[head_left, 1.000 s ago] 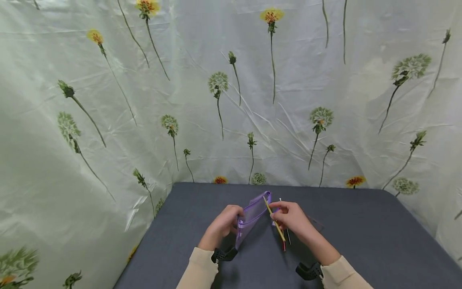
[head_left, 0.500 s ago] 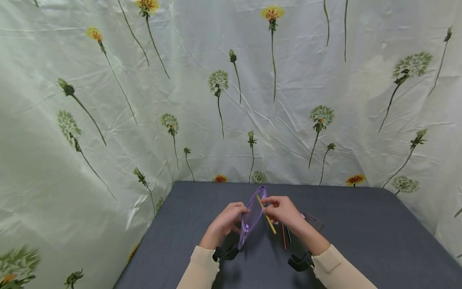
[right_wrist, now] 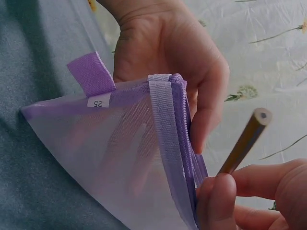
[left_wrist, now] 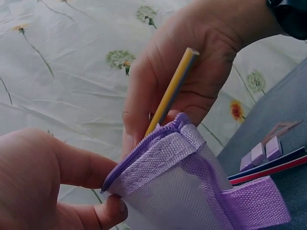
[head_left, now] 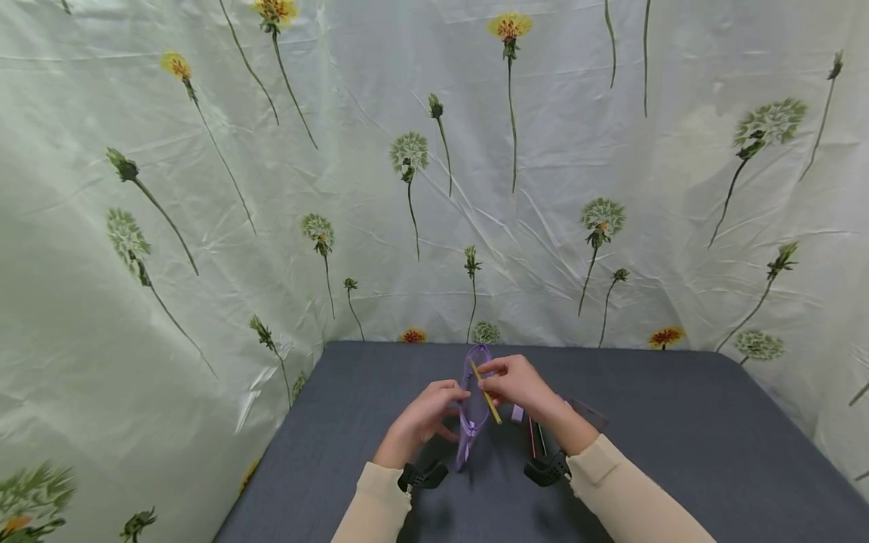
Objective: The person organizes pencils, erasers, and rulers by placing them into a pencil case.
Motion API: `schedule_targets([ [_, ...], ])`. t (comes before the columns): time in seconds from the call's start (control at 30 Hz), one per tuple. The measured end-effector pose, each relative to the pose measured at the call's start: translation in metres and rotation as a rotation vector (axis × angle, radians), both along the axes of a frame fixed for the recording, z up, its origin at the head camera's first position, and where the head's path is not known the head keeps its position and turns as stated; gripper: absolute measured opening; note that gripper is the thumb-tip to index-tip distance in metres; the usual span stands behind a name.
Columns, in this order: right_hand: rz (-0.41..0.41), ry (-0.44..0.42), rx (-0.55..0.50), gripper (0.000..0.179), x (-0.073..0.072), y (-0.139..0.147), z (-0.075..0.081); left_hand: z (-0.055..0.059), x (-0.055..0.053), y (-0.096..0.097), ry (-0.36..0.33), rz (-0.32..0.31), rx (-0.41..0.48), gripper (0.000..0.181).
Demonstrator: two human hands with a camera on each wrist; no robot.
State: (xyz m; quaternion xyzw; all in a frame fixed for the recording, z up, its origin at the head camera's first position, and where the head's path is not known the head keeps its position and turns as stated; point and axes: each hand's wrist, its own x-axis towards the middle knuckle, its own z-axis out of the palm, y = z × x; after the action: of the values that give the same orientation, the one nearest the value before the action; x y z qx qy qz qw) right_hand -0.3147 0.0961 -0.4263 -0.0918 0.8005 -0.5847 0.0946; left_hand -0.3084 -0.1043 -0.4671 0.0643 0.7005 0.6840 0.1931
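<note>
Observer: State the condition and location of the handled items.

Operator: In my head view, a translucent pale-purple mesh pouch (head_left: 468, 437) is held over the dark grey table (head_left: 652, 437), between the two hands. Its mouth gapes; I cannot tell whether its lower corner touches the table. My right wrist view shows a darker purple zip (right_wrist: 183, 115), a woven purple tab (right_wrist: 91, 74) and a white label (right_wrist: 99, 101) printed "25", upside down. A slender yellow pencil (right_wrist: 242, 141) with a blue-grey side slants at the mouth; its flat end shows a dark core. I cannot tell whether its other end is inside.

Observer: Report the pose of each hand.

Operator: Left hand (head_left: 426, 411): thumb and fingers bent about the pouch's edge, one on each side, gripping it. Right hand (head_left: 517, 383): angled inward across the pouch, thumb and fingertips brought together, pinching the pencil nearer its far end. Both arms wear cream sleeves (head_left: 376, 498).

Observer: Report adjacent items.

Operator: On the table near the right forearm I see a thin red stick (left_wrist: 276, 168), a thin dark blue stick (left_wrist: 276, 160) and small lilac blocks (left_wrist: 274, 148).
</note>
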Motion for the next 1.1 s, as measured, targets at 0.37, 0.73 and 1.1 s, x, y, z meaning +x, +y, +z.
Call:
schedule_targets([
  [0.37,-0.051,-0.056,-0.004,0.030,-0.014,-0.006,0.006,-0.003,-0.004,-0.002,-0.075,0.041,0.090,0.014],
  [0.73,-0.069,0.025,0.183,0.034,-0.021,-0.016,0.004,-0.001,0.000,-0.004,-0.005,0.104,-0.014,0.011],
  [1.1,-0.054,0.033,0.213,0.032,-0.025,-0.022,0.002,0.004,0.001,-0.021,0.067,0.151,-0.167,0.016],
])
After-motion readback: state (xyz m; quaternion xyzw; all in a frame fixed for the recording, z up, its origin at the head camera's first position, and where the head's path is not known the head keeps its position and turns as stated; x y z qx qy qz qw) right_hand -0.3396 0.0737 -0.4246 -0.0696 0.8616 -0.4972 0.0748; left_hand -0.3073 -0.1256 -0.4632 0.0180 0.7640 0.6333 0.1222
